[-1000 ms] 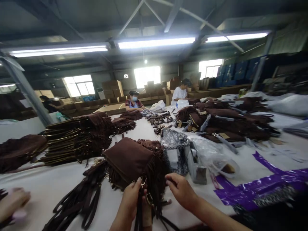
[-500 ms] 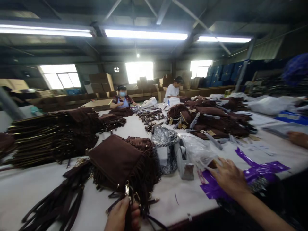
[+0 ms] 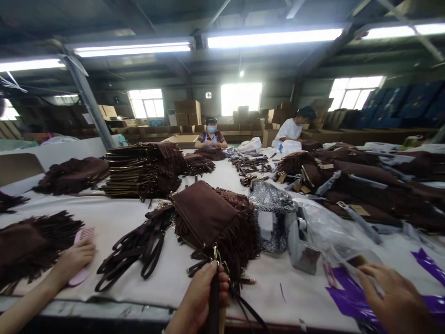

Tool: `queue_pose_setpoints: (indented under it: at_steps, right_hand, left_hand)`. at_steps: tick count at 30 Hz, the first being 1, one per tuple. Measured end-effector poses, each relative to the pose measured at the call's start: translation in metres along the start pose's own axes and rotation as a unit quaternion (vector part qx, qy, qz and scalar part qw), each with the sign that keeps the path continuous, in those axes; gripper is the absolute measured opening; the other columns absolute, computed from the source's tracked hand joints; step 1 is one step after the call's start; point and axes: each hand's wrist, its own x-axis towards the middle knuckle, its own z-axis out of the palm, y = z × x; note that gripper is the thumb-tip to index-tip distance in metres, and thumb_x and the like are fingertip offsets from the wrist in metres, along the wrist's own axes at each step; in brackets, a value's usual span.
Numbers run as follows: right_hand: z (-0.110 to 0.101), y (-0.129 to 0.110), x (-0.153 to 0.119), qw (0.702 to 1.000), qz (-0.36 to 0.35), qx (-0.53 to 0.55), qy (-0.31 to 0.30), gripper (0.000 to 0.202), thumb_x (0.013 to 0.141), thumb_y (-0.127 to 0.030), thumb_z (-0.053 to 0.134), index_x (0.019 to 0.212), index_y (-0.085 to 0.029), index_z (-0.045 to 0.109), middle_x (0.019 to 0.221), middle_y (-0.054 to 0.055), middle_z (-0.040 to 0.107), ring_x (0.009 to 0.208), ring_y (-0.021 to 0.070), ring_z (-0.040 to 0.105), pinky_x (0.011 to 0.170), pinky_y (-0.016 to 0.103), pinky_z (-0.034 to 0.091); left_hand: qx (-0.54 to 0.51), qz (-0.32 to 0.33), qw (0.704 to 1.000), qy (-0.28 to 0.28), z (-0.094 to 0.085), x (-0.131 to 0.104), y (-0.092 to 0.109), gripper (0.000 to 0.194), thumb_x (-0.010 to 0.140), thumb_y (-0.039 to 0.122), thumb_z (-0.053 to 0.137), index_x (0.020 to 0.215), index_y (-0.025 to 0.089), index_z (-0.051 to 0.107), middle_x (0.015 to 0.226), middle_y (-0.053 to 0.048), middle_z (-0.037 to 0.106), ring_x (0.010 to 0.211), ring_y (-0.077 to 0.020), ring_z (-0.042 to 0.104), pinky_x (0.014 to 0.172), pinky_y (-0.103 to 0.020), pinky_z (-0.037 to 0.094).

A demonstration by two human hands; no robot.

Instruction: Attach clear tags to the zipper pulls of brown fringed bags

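My left hand (image 3: pixel 205 294) is closed round a dark brown strap (image 3: pixel 214 294), just below its gold clasp (image 3: pixel 215 252). The clasp is at the front edge of a brown fringed bag (image 3: pixel 205 211), which lies on more fringed pieces. At the right, my right hand (image 3: pixel 398 294) has bent fingers at the mouth of a clear plastic bag (image 3: pixel 327 222); what they pinch is not clear. Purple plastic (image 3: pixel 342 290) lies under and beside this hand. Between the hands stand a grey tape dispenser (image 3: pixel 303 250) and a black-and-white speckled bundle (image 3: pixel 273 199).
A co-worker's hand (image 3: pixel 78 257) at the left holds a pink comb (image 3: pixel 83 234) beside fringed brown material (image 3: pixel 31 241). Loose straps (image 3: pixel 139 250) lie nearby. Stacked bags (image 3: pixel 128 171) and a brown heap (image 3: pixel 365 190) stand farther back. Two people sit across the table.
The view has swung left, bringing the co-worker's hand and comb into sight. My left hand still grips the strap. My right hand's fingers have bent in at the plastic bag's mouth.
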Motion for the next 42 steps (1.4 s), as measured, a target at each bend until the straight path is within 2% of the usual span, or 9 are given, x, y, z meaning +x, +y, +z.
queue_pose_setpoints:
  at_steps: [7, 15, 19, 24, 26, 28, 30, 37, 42]
  right_hand:
    - [0.072, -0.128, -0.005, 0.976, -0.029, 0.022, -0.214, 0.037, 0.095, -0.041, 0.042, 0.062, -0.024, 0.045, 0.063, 0.002, 0.052, 0.061, 0.0193, 0.053, 0.063, 0.034, 0.04]
    - [0.164, -0.141, 0.044, 0.965, -0.036, -0.092, -0.244, 0.008, 0.078, -0.016, 0.062, 0.079, -0.018, 0.07, 0.085, 0.009, 0.065, 0.085, 0.0234, 0.058, 0.077, 0.033, 0.041]
    - [0.155, -0.138, 0.036, 0.967, -0.056, -0.085, -0.233, 0.023, 0.088, -0.018, 0.05, 0.074, -0.018, 0.069, 0.085, 0.01, 0.065, 0.088, 0.0235, 0.058, 0.082, 0.034, 0.042]
    - [0.101, -0.16, 0.02, 0.955, -0.066, 0.044, -0.285, 0.032, 0.095, -0.031, 0.039, 0.073, -0.019, 0.061, 0.08, 0.008, 0.062, 0.078, 0.0214, 0.058, 0.074, 0.034, 0.044]
    - [0.075, -0.184, 0.016, 0.891, -0.043, 0.136, -0.431, 0.03, 0.092, -0.032, 0.044, 0.068, -0.02, 0.057, 0.069, 0.003, 0.059, 0.066, 0.0176, 0.057, 0.061, 0.028, 0.043]
    - [0.058, -0.212, 0.015, 0.76, 0.019, 0.237, -0.605, 0.027, 0.089, -0.031, 0.047, 0.068, -0.02, 0.059, 0.058, -0.002, 0.056, 0.05, 0.013, 0.052, 0.048, 0.023, 0.038]
    - [0.054, -0.239, 0.018, 0.69, 0.039, 0.298, -0.659, 0.024, 0.087, -0.028, 0.05, 0.069, -0.02, 0.063, 0.054, -0.004, 0.055, 0.045, 0.0105, 0.049, 0.045, 0.021, 0.036]
    - [0.111, -0.273, 0.022, 0.817, 0.105, 0.349, -0.447, 0.025, 0.077, -0.034, 0.062, 0.093, -0.018, 0.071, 0.078, 0.002, 0.07, 0.065, 0.0155, 0.059, 0.056, 0.025, 0.045]
    - [0.12, -0.264, -0.009, 0.73, 0.27, 0.44, -0.447, 0.045, 0.082, -0.056, 0.057, 0.098, -0.016, 0.067, 0.065, -0.002, 0.059, 0.053, 0.0119, 0.052, 0.049, 0.023, 0.04]
  left_hand:
    - [0.026, 0.026, 0.999, -0.017, 0.0, 0.0, -0.003, 0.032, 0.078, 0.041, 0.072, 0.089, 0.016, 0.056, 0.071, -0.001, 0.063, 0.055, -0.01, 0.057, 0.049, -0.021, 0.046]
    - [-0.02, 0.057, 0.997, -0.055, -0.011, -0.007, -0.006, 0.041, 0.069, 0.041, 0.081, 0.091, 0.015, 0.058, 0.073, 0.0, 0.06, 0.057, -0.0082, 0.054, 0.054, -0.022, 0.047]
    - [-0.014, 0.063, 0.996, -0.055, -0.013, -0.009, -0.006, 0.043, 0.065, 0.041, 0.083, 0.089, 0.015, 0.059, 0.072, 0.0, 0.06, 0.054, -0.0075, 0.052, 0.052, -0.021, 0.045]
    - [-0.002, 0.077, 0.994, -0.071, -0.01, -0.013, -0.004, 0.039, 0.07, 0.043, 0.079, 0.088, 0.015, 0.059, 0.075, -0.002, 0.062, 0.048, -0.0038, 0.043, 0.044, -0.018, 0.033]
    - [0.002, 0.066, 0.994, -0.092, -0.006, -0.014, -0.002, 0.041, 0.07, 0.043, 0.079, 0.093, 0.014, 0.06, 0.084, -0.006, 0.066, 0.048, -0.0034, 0.042, 0.044, -0.018, 0.031]
    - [-0.001, 0.055, 0.991, -0.122, -0.002, -0.015, -0.001, 0.043, 0.071, 0.042, 0.078, 0.099, 0.014, 0.06, 0.096, -0.011, 0.068, 0.049, -0.0035, 0.044, 0.045, -0.018, 0.031]
    - [-0.011, 0.05, 0.985, -0.162, 0.002, -0.016, -0.002, 0.045, 0.073, 0.043, 0.077, 0.103, 0.013, 0.06, 0.097, -0.012, 0.068, 0.05, -0.0037, 0.044, 0.046, -0.018, 0.031]
    - [0.034, 0.086, 0.981, -0.169, 0.003, -0.025, -0.005, 0.034, 0.067, 0.038, 0.081, 0.081, 0.013, 0.061, 0.057, 0.005, 0.048, 0.044, -0.0051, 0.037, 0.043, -0.019, 0.025]
    - [0.071, 0.112, 0.987, -0.088, -0.005, -0.026, -0.006, 0.03, 0.068, 0.036, 0.078, 0.076, 0.015, 0.059, 0.056, 0.005, 0.048, 0.045, -0.0065, 0.038, 0.043, -0.02, 0.025]
